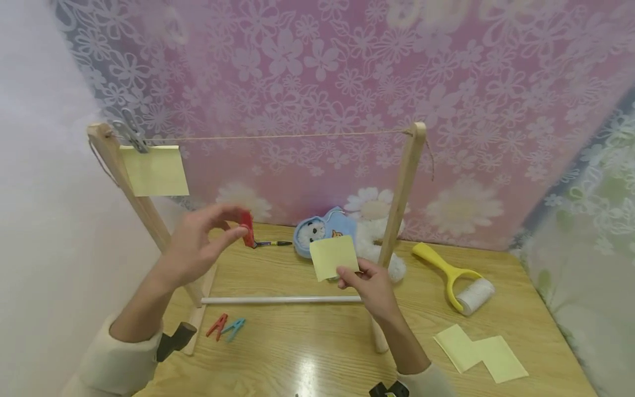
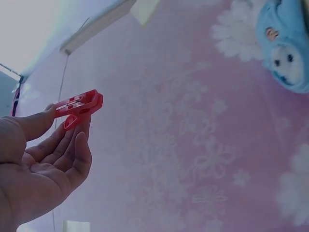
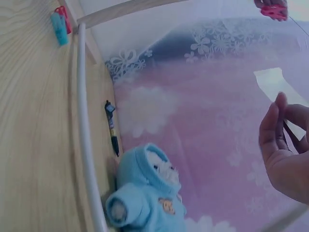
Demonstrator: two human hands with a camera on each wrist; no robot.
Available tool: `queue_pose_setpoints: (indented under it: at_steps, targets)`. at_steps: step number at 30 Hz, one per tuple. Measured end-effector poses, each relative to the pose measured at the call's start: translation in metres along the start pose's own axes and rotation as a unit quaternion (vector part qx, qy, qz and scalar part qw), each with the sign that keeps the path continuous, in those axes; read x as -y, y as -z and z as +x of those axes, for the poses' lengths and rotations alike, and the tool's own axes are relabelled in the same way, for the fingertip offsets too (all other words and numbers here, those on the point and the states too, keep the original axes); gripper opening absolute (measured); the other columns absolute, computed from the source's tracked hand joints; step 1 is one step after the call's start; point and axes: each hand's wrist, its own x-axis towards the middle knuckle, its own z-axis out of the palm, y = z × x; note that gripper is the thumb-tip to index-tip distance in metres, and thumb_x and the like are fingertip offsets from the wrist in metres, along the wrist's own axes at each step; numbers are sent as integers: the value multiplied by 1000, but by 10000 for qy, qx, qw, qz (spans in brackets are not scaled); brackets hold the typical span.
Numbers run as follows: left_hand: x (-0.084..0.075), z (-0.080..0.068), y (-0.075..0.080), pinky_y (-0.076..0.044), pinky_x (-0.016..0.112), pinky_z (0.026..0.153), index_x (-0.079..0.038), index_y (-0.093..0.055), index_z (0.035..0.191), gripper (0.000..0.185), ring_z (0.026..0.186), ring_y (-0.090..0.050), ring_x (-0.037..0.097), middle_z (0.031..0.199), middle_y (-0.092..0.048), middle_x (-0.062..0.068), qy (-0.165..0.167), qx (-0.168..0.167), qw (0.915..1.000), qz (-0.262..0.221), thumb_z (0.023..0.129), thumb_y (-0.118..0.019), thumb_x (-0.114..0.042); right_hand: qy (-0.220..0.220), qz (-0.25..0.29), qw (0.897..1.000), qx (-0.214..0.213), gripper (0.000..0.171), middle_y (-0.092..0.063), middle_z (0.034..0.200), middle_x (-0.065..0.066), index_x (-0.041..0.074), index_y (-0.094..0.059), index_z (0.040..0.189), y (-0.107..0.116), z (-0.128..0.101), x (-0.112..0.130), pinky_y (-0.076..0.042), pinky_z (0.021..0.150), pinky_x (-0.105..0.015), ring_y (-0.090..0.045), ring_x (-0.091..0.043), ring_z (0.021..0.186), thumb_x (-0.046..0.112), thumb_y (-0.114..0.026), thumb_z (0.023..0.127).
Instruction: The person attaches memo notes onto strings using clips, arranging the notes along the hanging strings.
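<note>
While your left hand [image 1: 190, 245] pinches a red clothespin [image 1: 247, 229] between thumb and fingers, your right hand [image 1: 369, 286] grips a yellow sheet [image 1: 333, 256] by its lower right corner, thumb against fingers. Both the pin and the sheet are up off the table [image 1: 268, 364], between the two wooden posts [image 1: 405, 184] of the frame, below the string [image 1: 288, 136] and apart from it; the pin is to the left of the sheet and well apart from it. At the string's left end, beside the post, a grey clip [image 1: 132, 134] holds a hanging yellow sheet by its top edge [image 1: 156, 173].

Below your left hand, on the left part of the table, you have a second red clothespin [image 1: 216, 326] and a blue clothespin [image 1: 234, 328] lying side by side, in front of the white rod [image 1: 283, 300] that runs low across the frame. Along the table's back edge lie a pen [image 1: 274, 243] and a plush toy [image 1: 344, 223] in blue clothing, partly hidden behind your sheet in the head view. To the right of the frame, a yellow-handled roller [image 1: 436, 262] lies towards the back right corner, and two more yellow sheets [image 1: 456, 347] lie nearer the right edge, touching each other.
</note>
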Motion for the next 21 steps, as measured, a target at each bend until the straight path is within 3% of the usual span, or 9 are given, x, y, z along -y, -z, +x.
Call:
queue_pose_setpoints:
  at_steps: [4, 8, 10, 12, 15, 17, 21]
  targets:
    - [-6, 19, 16, -46, 19, 68, -1, -57, 105, 27, 83, -57, 9, 91, -61, 4, -96, -380, 9983, -438, 78, -62, 4, 295, 313, 9991, 42, 24, -61, 67, -13, -13, -57, 97, -19, 19, 4, -51, 63, -36, -61, -20, 61, 6, -61, 82]
    - [-12, 37, 31, -47, 20, 70, 2, -57, 103, 27, 81, -58, 14, 89, -61, 8, -143, -681, 9949, -736, 77, -61, 8, 499, 471, 9976, 92, 26, -62, 77, -24, -12, -57, 98, -40, 40, 1, -50, 69, -41, -63, -31, 71, 7, -62, 81]
    - [-15, 45, 37, -48, 21, 71, 4, -57, 102, 26, 79, -58, 17, 87, -61, 11, -214, -774, 9934, -815, 77, -61, 10, 782, 702, 9942, 239, 26, -62, 82, -23, -8, -59, 100, -43, 62, -36, -50, 69, -38, -63, -31, 73, 8, -63, 81]
    - [-19, 53, 42, -47, 21, 71, 6, -57, 100, 26, 78, -58, 17, 87, -61, 12, -333, -911, 9926, -727, 76, -60, 12, 768, 684, 9942, 304, 27, -62, 85, -24, -8, -59, 102, -52, 71, -37, -50, 70, -38, -63, -32, 76, 9, -62, 81]
    - [-26, 64, 51, -47, 21, 69, 9, -57, 98, 24, 77, -58, 18, 85, -61, 15, -571, -1094, 9894, -762, 75, -58, 15, 682, 865, 9930, 421, 26, -63, 85, -24, -8, -59, 102, -66, 79, -28, -50, 71, -35, -62, -36, 78, 7, -62, 81]
    - [-30, 70, 58, -47, 21, 68, 11, -57, 96, 22, 76, -58, 18, 84, -62, 15, -752, -1262, 9859, -799, 75, -58, 16, 389, 834, 9951, 373, 26, -61, 84, -28, -12, -58, 100, -82, 70, 14, -49, 73, -40, -59, -42, 80, 5, -62, 81]
    - [-30, 80, 71, -46, 23, 67, 13, -57, 94, 20, 72, -59, 20, 83, -62, 16, -962, -1503, 9766, -1203, 75, -57, 17, 508, 983, 9929, 446, 24, -63, 81, -26, -10, -59, 97, -99, 79, 25, -48, 73, -43, -60, -40, 79, 6, -63, 80]
